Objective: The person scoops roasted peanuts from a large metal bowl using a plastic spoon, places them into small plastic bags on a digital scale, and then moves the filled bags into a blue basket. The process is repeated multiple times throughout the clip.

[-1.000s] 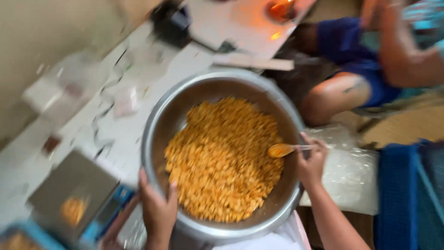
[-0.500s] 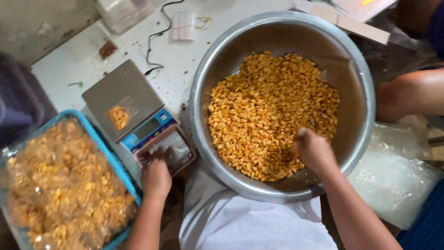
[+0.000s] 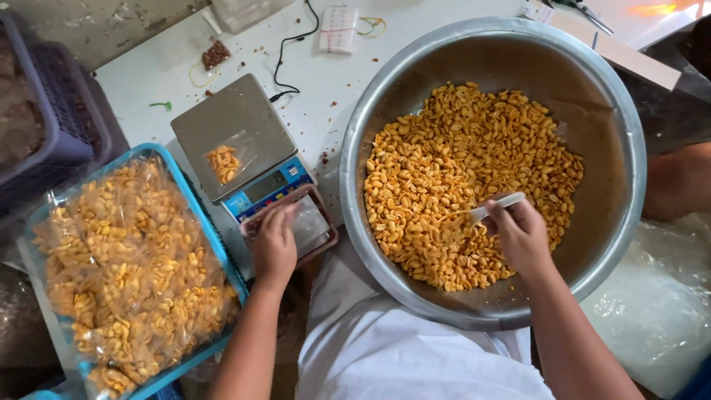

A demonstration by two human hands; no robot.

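Observation:
A big steel bowl holds a heap of yellow fried nuts. My right hand is inside the bowl, gripping a pale spoon dug into the nuts. My left hand rests on a small brown tray of clear plastic bags, fingers on a bag. Just beyond it stands a small steel kitchen scale with a little clear bag of nuts on its plate.
A blue basket at left is piled with filled bags of nuts. A dark purple crate sits at far left. A cable, a small packet and crumbs lie on the white table. Another person's leg shows at right.
The view has shifted left and down from the bowl. My left hand left the bowl's rim and came to the bag tray. My right hand keeps scooping nuts with the spoon.

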